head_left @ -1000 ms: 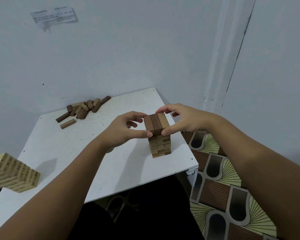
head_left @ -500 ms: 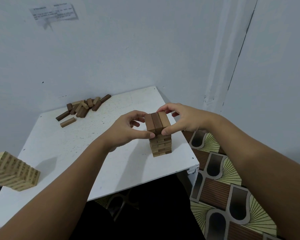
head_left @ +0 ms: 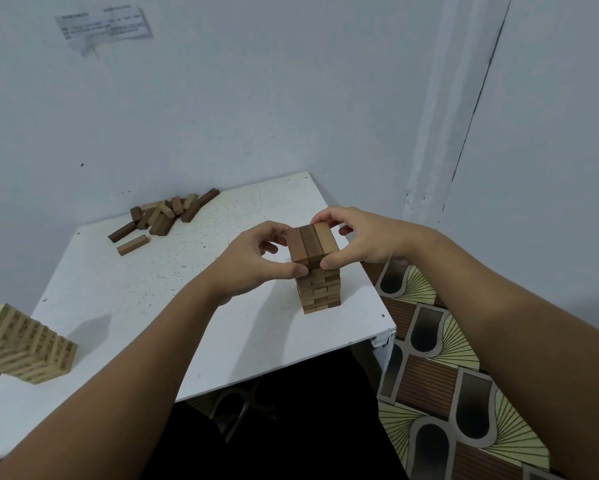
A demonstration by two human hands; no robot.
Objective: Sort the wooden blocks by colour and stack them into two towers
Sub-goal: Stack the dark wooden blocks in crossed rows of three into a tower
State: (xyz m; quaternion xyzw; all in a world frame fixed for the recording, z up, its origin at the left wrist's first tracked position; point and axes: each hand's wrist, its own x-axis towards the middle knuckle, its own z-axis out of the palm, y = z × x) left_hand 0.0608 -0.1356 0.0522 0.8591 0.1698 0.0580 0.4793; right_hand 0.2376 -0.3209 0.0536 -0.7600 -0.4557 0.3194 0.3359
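nothing moved | both hands, left hand (head_left: 256, 261) and right hand (head_left: 357, 237), still pinch top three blocks (head_left: 312, 244); two towers

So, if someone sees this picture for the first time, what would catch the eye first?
First, the two hands: the left hand and right hand pinch the top layer of the dark tower near the table's right edge. Next, the pale tower at the near left, and the loose blocks heaped by the wall.

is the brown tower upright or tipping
Upright: the brown tower stands straight on the table, layers aligned, both hands pinching its top layer.
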